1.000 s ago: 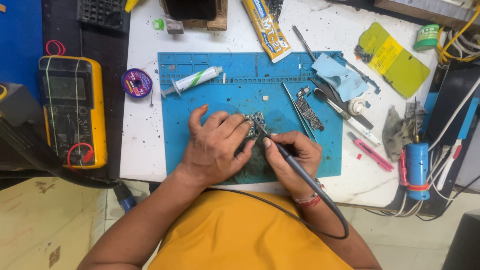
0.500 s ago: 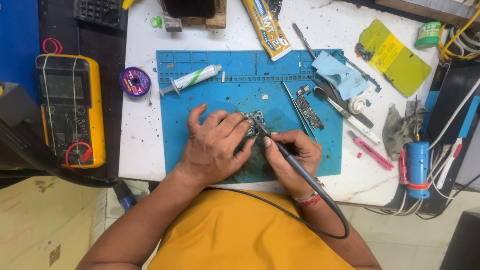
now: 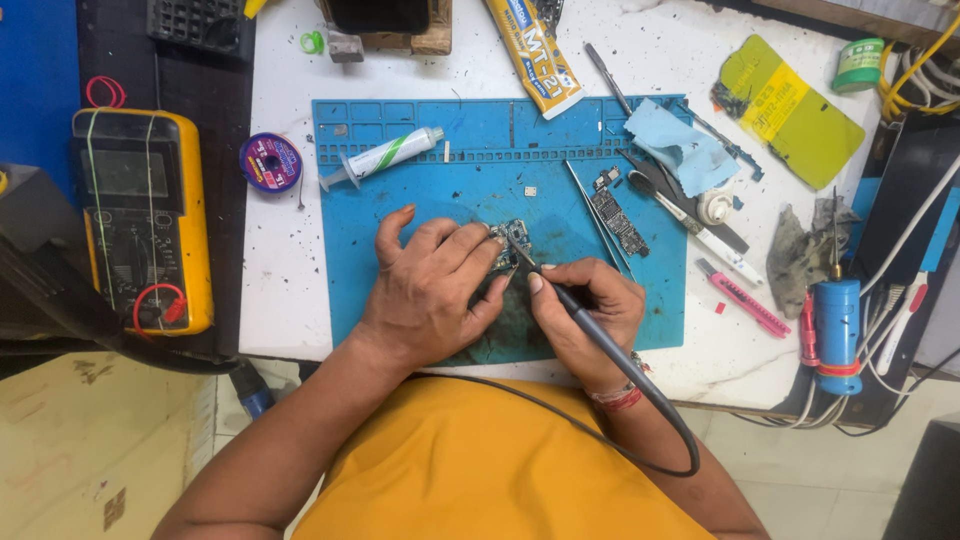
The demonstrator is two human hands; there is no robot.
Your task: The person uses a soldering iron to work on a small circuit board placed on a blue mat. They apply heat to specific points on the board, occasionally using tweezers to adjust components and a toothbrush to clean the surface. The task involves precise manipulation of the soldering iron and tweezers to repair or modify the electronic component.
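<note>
The right hand (image 3: 585, 310) is gripping a dark soldering iron (image 3: 560, 290) like a pen, its tip touching a small circuit board (image 3: 510, 240). The left hand (image 3: 430, 290) is pressing down on that board, fingers curled over it, on the blue mat (image 3: 420, 200) covering the bench (image 3: 290, 260). Beyond them, a syringe (image 3: 385, 157) is lying on the mat, and a yellow multimeter (image 3: 140, 220) is sitting far left.

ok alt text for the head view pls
A right hand holds a soldering iron with its tip on a small circuit board, which the left hand steadies on a blue mat. A yellow multimeter lies at left.
</note>
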